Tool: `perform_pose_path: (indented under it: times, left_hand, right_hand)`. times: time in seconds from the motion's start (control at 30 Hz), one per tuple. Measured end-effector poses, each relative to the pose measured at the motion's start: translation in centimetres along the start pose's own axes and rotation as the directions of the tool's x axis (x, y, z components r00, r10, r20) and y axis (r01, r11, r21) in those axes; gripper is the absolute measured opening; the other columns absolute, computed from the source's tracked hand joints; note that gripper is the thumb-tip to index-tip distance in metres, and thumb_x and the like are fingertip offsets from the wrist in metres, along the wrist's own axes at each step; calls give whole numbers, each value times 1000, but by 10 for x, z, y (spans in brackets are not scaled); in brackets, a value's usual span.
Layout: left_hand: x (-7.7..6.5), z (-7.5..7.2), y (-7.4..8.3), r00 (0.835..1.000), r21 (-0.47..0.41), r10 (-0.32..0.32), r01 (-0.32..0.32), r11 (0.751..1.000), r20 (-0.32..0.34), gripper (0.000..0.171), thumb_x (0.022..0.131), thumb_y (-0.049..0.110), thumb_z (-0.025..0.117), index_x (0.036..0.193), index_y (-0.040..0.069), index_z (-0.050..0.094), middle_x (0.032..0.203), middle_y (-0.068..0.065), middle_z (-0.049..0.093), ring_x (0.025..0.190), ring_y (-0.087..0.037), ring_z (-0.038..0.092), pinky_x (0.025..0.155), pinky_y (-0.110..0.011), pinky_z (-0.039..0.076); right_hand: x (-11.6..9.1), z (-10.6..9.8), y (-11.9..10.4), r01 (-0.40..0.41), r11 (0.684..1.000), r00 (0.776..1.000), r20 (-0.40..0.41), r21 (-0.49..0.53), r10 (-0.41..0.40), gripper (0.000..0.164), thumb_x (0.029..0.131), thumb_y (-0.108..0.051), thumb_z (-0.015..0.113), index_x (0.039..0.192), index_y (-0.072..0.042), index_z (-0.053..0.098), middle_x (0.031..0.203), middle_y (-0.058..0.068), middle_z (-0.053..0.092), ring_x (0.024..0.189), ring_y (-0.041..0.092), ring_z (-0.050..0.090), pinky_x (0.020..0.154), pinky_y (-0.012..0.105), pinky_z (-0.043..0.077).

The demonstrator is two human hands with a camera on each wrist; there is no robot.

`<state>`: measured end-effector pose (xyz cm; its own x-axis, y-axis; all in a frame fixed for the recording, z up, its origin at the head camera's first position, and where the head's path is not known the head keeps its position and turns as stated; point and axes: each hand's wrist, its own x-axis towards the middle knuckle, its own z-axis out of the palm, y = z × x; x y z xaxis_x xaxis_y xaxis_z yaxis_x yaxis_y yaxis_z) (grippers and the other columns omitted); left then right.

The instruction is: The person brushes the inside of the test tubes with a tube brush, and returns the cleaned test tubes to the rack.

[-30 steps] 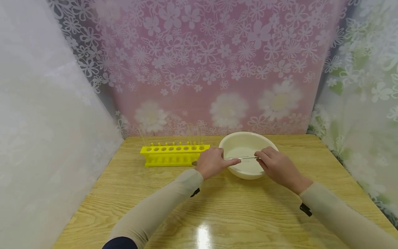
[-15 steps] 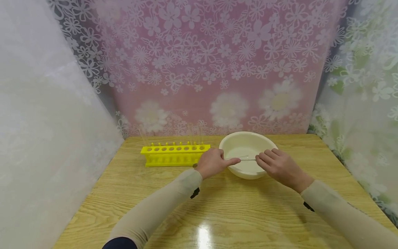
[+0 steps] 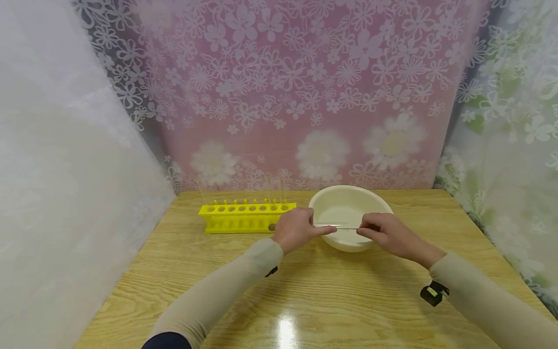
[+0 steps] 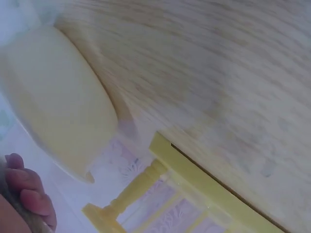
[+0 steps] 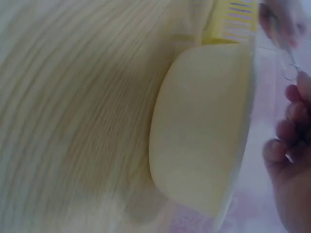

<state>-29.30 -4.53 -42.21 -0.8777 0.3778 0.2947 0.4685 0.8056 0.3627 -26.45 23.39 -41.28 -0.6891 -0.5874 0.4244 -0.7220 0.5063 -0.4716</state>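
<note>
Over the cream bowl (image 3: 348, 246), my left hand (image 3: 296, 228) grips a clear glass test tube (image 3: 324, 224) lying nearly level, thumb stretched along it. A brownish brush head (image 3: 272, 227) shows at the tube's left end, past the hand. From the tube's right end runs the thin wire handle of the test tube brush (image 3: 348, 228). My right hand (image 3: 390, 233) pinches that wire between thumb and fingers. In the right wrist view the tube's round mouth (image 5: 290, 73) faces the right fingers (image 5: 296, 111). Most of the tube is hidden inside the left hand.
A yellow test tube rack (image 3: 244, 209) stands left of the bowl, partly behind the left hand, with several clear tubes upright at its ends. All stands on a wood-grain table (image 3: 305, 295), with patterned curtains (image 3: 296, 97) behind and at both sides.
My right hand has turned at the wrist and moved slightly down and right, its fingers now less folded over the wire. The left hand keeps its grip and place.
</note>
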Motion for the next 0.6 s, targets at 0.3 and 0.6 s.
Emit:
perform_pose_path:
  times: [0.3,0.6]
  left_hand:
    - [-2,1,7,987,156,135,-120,980,-90,63,79,84,57,70,22,50,59,9,49,41,-8,41,39,-24,33]
    - [2,-5,8,999,-28,26,-27,999,-29,64,81,82,57,70,20,54,56,5,53,44,-11,47,41,-27,36]
  right_hand:
    - [3,-7,1,-471,618,882,312,630,354,38,109,-28,47,82,-1,42,66,3,34,56,27,24,61,47,26]
    - [4,-7,-4,-7,988,990,-142,-155,-15,21,102,-32,61,97,-12,68,79,-4,59,65,8,50,58,29,46]
